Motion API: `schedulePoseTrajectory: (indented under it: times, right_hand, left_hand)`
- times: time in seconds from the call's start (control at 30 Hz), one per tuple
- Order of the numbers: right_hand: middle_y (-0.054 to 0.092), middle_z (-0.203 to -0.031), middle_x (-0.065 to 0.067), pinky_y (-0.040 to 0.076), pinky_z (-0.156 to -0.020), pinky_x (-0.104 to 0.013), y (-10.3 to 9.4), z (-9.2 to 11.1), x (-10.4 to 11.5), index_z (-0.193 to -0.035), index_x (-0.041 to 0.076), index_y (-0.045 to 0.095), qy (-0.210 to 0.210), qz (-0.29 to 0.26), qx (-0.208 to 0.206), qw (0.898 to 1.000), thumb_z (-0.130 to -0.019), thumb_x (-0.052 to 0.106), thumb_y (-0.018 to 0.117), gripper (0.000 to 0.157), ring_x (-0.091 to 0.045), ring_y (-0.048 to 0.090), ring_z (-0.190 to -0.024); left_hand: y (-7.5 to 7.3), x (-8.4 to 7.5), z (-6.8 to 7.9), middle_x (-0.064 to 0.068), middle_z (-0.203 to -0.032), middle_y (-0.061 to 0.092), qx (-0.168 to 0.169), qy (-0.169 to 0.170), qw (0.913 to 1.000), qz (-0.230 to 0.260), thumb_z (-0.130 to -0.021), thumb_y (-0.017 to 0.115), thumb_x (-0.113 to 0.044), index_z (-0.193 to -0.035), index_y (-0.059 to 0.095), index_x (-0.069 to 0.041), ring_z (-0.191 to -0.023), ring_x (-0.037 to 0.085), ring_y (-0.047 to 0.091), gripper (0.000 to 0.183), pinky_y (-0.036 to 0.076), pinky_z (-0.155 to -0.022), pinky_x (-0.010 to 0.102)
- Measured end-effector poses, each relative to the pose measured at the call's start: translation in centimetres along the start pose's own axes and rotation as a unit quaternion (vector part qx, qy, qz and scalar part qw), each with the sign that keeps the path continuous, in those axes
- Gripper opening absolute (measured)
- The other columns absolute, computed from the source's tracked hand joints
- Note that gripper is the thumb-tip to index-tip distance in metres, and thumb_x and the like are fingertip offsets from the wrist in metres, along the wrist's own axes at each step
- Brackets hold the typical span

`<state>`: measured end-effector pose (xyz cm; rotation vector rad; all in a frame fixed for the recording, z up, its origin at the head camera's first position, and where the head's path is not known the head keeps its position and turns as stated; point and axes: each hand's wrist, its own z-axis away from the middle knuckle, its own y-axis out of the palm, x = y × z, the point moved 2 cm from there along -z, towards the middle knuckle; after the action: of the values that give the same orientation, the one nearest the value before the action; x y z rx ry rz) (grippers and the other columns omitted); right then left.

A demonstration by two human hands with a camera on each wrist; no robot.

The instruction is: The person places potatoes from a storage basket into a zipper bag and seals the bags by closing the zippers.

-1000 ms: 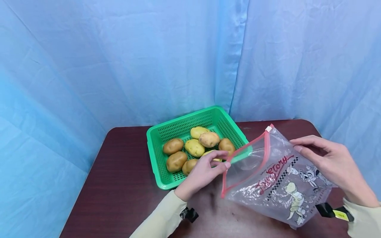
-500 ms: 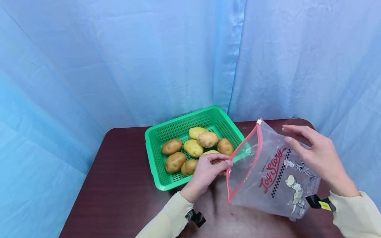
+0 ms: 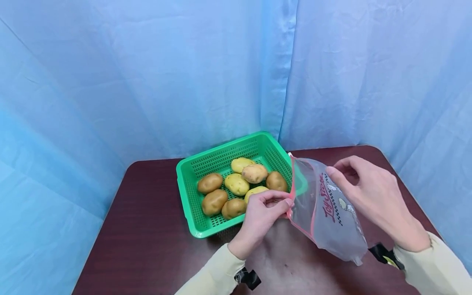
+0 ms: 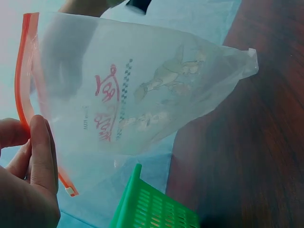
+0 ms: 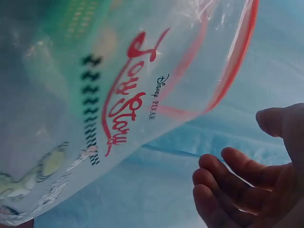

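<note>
A clear plastic zipper bag [image 3: 317,209] with a red edge and printed cartoon figures hangs over the table, its mouth parted. My left hand [image 3: 263,215] pinches the red edge between thumb and fingers, as the left wrist view also shows with the bag [image 4: 137,90] stretching away. My right hand [image 3: 372,196] is beside the bag's printed side; in the right wrist view its loosely bent fingers [image 5: 228,185] stand apart from the plastic and hold nothing. The white slider [image 3: 289,154] sits at the upper end of the edge.
A green plastic basket [image 3: 187,205] with several brown and yellow potatoes, one of them a brown potato [image 3: 215,202], stands left of the bag. Its right corner shows through the plastic. The dark wooden table [image 3: 147,229] meets a blue curtain [image 3: 206,82] behind.
My right hand has let go of the bag's side and moved left. The bag has swung left and turned, its slider end now beside the basket. My left hand keeps its pinch.
</note>
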<state>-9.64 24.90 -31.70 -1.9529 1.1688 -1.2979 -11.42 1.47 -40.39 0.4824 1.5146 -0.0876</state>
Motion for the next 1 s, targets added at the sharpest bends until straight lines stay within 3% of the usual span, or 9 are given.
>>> schedulePoseTrajectory:
  times: [0.2,0.33,0.43,0.5,0.73,0.9,1.0]
  right_hand:
    - [0.065,-0.075,0.007,0.043,-0.062,-0.035,1.0,-2.4,1.0,-0.091,0.017,0.071,0.006,0.042,0.12,0.992,-0.098,0.058,0.062,0.043,-0.014,0.059,-0.067]
    - [0.053,-0.062,0.008,0.036,-0.054,-0.031,1.3,-2.6,0.8,-0.073,0.018,0.063,-0.006,0.065,0.163,0.984,-0.097,0.039,0.062,0.031,-0.012,0.049,-0.056]
    - [0.042,-0.057,0.008,0.028,-0.051,-0.028,1.2,-2.2,0.3,-0.065,0.02,0.053,-0.01,0.056,0.148,0.987,-0.089,0.017,0.058,0.025,-0.011,0.04,-0.052]
    - [0.04,-0.056,0.008,0.025,-0.049,-0.027,1.0,-1.7,-0.2,-0.062,0.021,0.05,-0.005,0.039,0.133,0.99,-0.086,0.012,0.056,0.026,-0.01,0.037,-0.05]
    - [0.062,-0.06,0.005,0.033,-0.046,-0.027,0.6,0.1,-1.7,-0.067,0.023,0.061,0.062,-0.035,0.1,0.993,-0.094,0.014,0.059,0.028,-0.011,0.05,-0.05]
    - [0.061,-0.059,0.004,0.035,-0.047,-0.028,0.9,1.1,-2.1,-0.07,0.025,0.063,0.078,-0.062,0.066,0.993,-0.1,0.021,0.061,0.03,-0.014,0.047,-0.048]
    - [0.054,-0.055,0.003,0.032,-0.046,-0.029,1.0,1.5,-2.3,-0.071,0.025,0.062,0.081,-0.072,0.052,0.993,-0.101,0.024,0.061,0.03,-0.014,0.044,-0.047]
  left_hand:
    - [0.3,-0.2,0.1,0.01,-0.09,0.077,0.003,0.005,0.9999,-0.011,-0.093,0.073,-0.005,-0.109,0.077,0.004,-0.074,0.007,0.072,0.019,0.062,-0.075,0.031]
    - [0.3,0.0,-0.1,0.006,-0.085,0.075,-0.001,-0.004,1.0,-0.005,-0.093,0.073,-0.005,-0.109,0.077,0.002,-0.071,0.008,0.07,0.018,0.062,-0.074,0.03]
    - [-0.1,0.6,-0.4,0.004,-0.083,0.072,-0.017,-0.023,0.9996,0.005,-0.091,0.073,-0.004,-0.107,0.076,0.003,-0.067,0.008,0.068,0.017,0.062,-0.072,0.029]
    - [-0.4,1.0,-0.6,0.004,-0.083,0.07,-0.026,-0.036,0.999,0.009,-0.09,0.073,-0.003,-0.107,0.074,0.004,-0.065,0.007,0.067,0.018,0.061,-0.072,0.029]
    - [-1.3,1.9,-1.3,0.002,-0.091,0.067,-0.027,-0.067,0.9966,-0.039,-0.084,0.066,0.002,-0.11,0.07,0.0,-0.065,0.009,0.069,0.027,0.061,-0.071,0.029]
    - [-1.6,1.4,-1.0,0.0,-0.112,0.068,0.017,-0.064,0.9898,-0.126,-0.093,0.071,-0.021,-0.129,0.063,-0.007,-0.091,0.013,0.073,0.039,0.059,-0.082,0.03]
    - [-1.8,0.1,-0.8,0.001,-0.128,0.065,0.04,-0.034,0.9807,-0.188,-0.097,0.069,-0.035,-0.139,0.058,-0.01,-0.114,0.017,0.067,0.05,0.056,-0.093,0.033]
